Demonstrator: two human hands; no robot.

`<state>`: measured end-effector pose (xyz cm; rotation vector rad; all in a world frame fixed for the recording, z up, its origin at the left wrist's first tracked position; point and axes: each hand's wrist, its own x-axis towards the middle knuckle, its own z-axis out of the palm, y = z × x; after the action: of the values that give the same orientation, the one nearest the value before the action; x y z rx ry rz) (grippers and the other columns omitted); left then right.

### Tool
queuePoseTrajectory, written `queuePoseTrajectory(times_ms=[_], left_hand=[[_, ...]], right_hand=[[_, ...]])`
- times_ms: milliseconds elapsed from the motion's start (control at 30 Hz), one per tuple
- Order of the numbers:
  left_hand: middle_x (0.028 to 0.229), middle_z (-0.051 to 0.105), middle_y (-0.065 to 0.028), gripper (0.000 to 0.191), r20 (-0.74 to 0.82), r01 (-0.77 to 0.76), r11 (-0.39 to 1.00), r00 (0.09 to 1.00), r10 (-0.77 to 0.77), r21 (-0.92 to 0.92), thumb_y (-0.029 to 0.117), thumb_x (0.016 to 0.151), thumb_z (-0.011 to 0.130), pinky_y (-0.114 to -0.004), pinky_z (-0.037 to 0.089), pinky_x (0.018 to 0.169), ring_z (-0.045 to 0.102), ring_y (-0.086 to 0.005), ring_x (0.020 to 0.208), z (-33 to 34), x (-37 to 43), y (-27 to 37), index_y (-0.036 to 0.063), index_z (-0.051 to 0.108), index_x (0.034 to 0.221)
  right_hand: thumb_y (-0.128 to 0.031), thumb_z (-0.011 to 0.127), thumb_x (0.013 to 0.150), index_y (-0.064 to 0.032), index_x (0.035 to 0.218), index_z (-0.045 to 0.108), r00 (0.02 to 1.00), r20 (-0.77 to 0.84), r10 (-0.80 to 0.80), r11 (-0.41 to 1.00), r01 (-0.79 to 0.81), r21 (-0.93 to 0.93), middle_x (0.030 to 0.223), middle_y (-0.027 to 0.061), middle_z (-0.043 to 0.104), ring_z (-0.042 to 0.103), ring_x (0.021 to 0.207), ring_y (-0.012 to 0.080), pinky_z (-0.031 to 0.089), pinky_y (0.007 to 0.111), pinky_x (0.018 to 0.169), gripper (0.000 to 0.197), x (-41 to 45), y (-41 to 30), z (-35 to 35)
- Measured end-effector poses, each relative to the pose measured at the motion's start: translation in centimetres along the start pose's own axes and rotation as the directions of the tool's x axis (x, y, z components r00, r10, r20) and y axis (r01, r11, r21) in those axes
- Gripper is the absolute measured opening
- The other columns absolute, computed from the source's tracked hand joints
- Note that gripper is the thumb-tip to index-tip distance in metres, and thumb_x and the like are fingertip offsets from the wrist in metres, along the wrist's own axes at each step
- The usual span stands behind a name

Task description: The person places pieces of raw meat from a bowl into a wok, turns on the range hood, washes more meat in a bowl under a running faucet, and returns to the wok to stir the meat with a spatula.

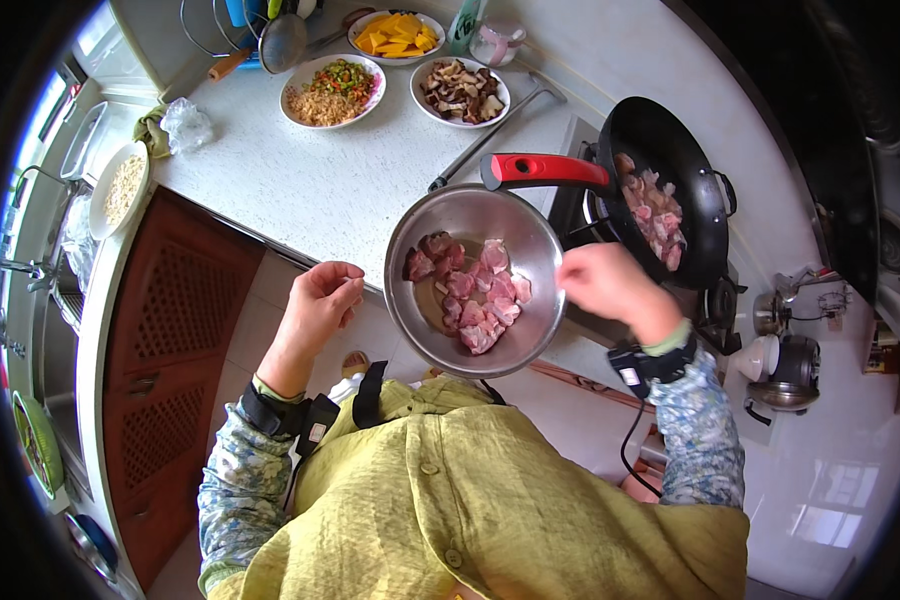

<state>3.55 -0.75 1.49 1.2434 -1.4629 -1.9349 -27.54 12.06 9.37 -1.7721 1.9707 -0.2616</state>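
Observation:
A round stainless steel bowl (536, 315) with chunks of raw meat (487, 289) is in front of me, near the counter's edge. At its right rim is my right hand (607, 281), fingers bent and slightly blurred, seeming to pinch the rim. My left hand (319, 311) is held to the left of the bowl, apart from it, with its fingers curled and nothing seen in them. Beyond my right hand, a black wok (694, 202) with a red handle (551, 171) stands on the gas stove, tilted in view, with more pieces of raw meat (654, 214) inside.
On the counter (270, 180) stand plates of sliced yellow food (396, 35), chopped peppers with minced pieces (334, 94), and cut mushrooms (461, 94). A long metal utensil (480, 142) lies behind the bowl. A plate of pale chopped food (122, 187) stands beside the sink at left.

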Motion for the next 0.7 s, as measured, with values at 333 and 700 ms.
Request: queuePoseTrajectory(times_ms=[333,700], left_hand=[[0.066,0.055,-0.0049,0.035,0.120,0.031,0.996,0.992,-0.040,0.079,0.014,0.077,0.061,-0.020,0.041,0.039,0.053,-0.0087,0.049,1.8,0.3,0.9,-0.0005,0.047,0.106],[0.065,0.058,-0.0057,0.032,0.219,0.090,0.994,0.970,-0.101,0.061,0.010,0.078,0.059,-0.021,0.044,0.041,0.055,-0.0104,0.050,2.2,0.9,0.7,-0.0029,0.046,0.103]], right_hand=[[-0.013,0.060,0.061,-0.0011,0.075,0.059,0.878,0.478,0.006,0.886,0.217,-0.409,0.073,0.0152,0.060,0.059,0.074,0.0300,0.047,0.038,0.066,0.018,3.8,-3.4,8.6],[-0.020,0.061,0.068,-0.0044,0.084,0.060,0.987,0.163,0.011,0.997,-0.024,0.079,0.074,0.0131,0.060,0.058,0.072,0.0313,0.046,0.037,0.067,0.023,9.3,-1.3,5.9]])
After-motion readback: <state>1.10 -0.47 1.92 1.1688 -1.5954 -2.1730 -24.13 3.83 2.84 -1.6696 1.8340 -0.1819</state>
